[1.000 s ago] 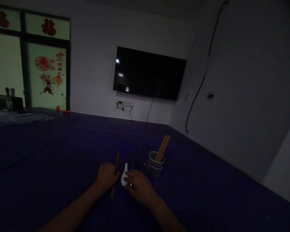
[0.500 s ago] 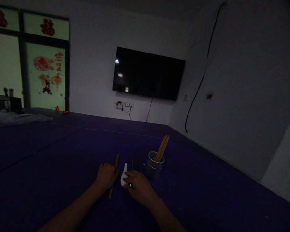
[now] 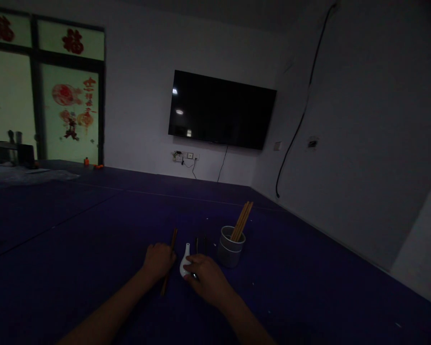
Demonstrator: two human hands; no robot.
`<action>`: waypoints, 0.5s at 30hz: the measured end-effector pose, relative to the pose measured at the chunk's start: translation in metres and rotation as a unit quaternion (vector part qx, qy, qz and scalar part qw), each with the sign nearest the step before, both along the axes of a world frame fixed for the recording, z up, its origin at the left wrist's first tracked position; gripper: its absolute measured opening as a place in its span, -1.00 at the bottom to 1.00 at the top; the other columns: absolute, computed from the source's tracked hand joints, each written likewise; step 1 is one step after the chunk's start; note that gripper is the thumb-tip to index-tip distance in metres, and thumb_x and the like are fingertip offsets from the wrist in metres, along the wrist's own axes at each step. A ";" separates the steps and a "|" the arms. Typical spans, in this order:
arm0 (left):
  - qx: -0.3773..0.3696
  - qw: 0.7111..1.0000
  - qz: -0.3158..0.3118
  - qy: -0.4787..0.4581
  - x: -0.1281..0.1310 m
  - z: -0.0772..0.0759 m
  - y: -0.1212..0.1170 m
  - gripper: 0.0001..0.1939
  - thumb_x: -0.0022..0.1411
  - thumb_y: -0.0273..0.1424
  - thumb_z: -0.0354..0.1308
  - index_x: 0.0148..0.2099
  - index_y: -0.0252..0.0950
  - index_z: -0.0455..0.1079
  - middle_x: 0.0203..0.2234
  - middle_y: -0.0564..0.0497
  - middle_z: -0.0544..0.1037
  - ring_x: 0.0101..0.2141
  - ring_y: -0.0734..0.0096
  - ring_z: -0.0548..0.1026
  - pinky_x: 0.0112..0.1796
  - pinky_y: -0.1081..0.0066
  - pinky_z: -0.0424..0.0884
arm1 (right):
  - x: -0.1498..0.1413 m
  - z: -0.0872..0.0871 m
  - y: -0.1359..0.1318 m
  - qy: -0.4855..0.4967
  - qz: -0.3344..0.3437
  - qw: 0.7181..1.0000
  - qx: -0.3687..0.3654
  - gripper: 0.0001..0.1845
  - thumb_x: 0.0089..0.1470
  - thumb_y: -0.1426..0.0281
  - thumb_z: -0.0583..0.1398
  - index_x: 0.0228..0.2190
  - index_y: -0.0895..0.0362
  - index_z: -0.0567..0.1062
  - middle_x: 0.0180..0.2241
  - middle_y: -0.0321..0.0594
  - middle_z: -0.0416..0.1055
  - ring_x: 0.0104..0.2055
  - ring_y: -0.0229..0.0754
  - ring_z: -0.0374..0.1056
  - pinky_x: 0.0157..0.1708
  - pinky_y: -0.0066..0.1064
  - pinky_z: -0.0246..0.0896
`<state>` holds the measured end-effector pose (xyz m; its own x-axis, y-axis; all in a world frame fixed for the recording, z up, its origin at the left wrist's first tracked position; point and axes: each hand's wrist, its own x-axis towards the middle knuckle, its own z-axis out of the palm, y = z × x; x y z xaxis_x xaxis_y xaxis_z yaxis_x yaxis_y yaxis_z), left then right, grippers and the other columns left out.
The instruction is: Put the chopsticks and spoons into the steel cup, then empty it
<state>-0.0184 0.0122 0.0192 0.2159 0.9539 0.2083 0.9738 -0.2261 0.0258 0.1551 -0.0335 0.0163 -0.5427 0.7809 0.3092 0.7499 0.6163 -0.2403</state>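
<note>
My left hand (image 3: 159, 261) is closed over wooden chopsticks (image 3: 174, 235) lying nearly lengthwise away from me on the purple tabletop; its fingers hide their middle. Just right of them is a white soup spoon (image 3: 187, 250), handle pointing away. The fingers of my right hand (image 3: 203, 275) are bent over the right side of its bowl. Past that hand, two thin dark handles (image 3: 197, 245) lie side by side, their near ends hidden; a bit of shiny metal shows under the fingers. To the right stands a grey metal cup (image 3: 230, 251) holding several upright chopsticks (image 3: 242, 222).
The purple table (image 3: 104, 230) reaches to the wall, with small white specks on it. Clear plastic sheeting (image 3: 32, 176) and a dark caddy (image 3: 12, 152) sit at the far left. Small orange items (image 3: 86, 162) lie near the glass door. A television (image 3: 221, 110) hangs on the wall.
The view has shifted very slightly. Both hands stay in place on the chopsticks and the soup spoon; the chopsticks look a little narrower, as if rolled together.
</note>
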 end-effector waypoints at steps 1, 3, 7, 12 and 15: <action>-0.001 1.000 0.002 -0.003 0.000 0.000 0.000 -0.63 0.23 -0.35 -0.13 -0.24 -0.38 0.50 -0.28 -0.24 0.57 -0.20 0.11 0.51 -0.17 0.21 0.31 | 0.000 0.000 0.000 0.001 -0.002 1.000 0.001 -0.75 0.10 0.41 0.11 -0.19 0.06 0.52 0.02 -0.16 0.38 0.05 -0.12 0.26 0.03 -0.30 0.08; -0.002 1.000 0.005 -0.011 0.000 0.002 0.000 -0.64 0.21 -0.36 -0.12 -0.24 -0.38 0.50 -0.28 -0.25 0.57 -0.20 0.09 0.51 -0.17 0.20 0.31 | 0.000 0.001 -0.001 -0.003 -0.002 1.000 0.001 -0.75 0.09 0.41 0.12 -0.19 0.06 0.52 0.02 -0.16 0.38 0.05 -0.12 0.26 0.04 -0.30 0.08; -0.008 1.000 -0.001 -0.012 0.000 0.005 -0.002 -0.63 0.21 -0.35 -0.12 -0.25 -0.40 0.50 -0.30 -0.28 0.57 -0.21 0.04 0.51 -0.17 0.15 0.32 | -0.001 0.002 -0.002 -0.010 -0.002 1.000 -0.003 -0.75 0.11 0.40 0.11 -0.19 0.06 0.52 0.03 -0.16 0.37 0.06 -0.11 0.26 0.04 -0.29 0.07; -0.026 1.000 -0.006 0.001 0.000 0.008 -0.002 -0.62 0.22 -0.35 -0.14 -0.22 -0.41 0.49 -0.28 -0.28 0.57 -0.20 0.04 0.52 -0.17 0.16 0.33 | -0.001 0.004 -0.003 -0.017 0.001 1.000 -0.005 -0.74 0.11 0.40 0.11 -0.17 0.06 0.51 0.02 -0.16 0.37 0.06 -0.12 0.25 0.04 -0.30 0.07; -0.035 0.999 -0.005 0.005 -0.001 0.008 -0.002 -0.62 0.22 -0.35 -0.15 -0.22 -0.39 0.48 -0.27 -0.25 0.57 -0.19 0.07 0.52 -0.16 0.18 0.32 | -0.001 0.004 -0.003 -0.012 0.003 1.000 -0.008 -0.75 0.11 0.40 0.12 -0.17 0.06 0.51 0.02 -0.16 0.37 0.06 -0.12 0.25 0.04 -0.31 0.07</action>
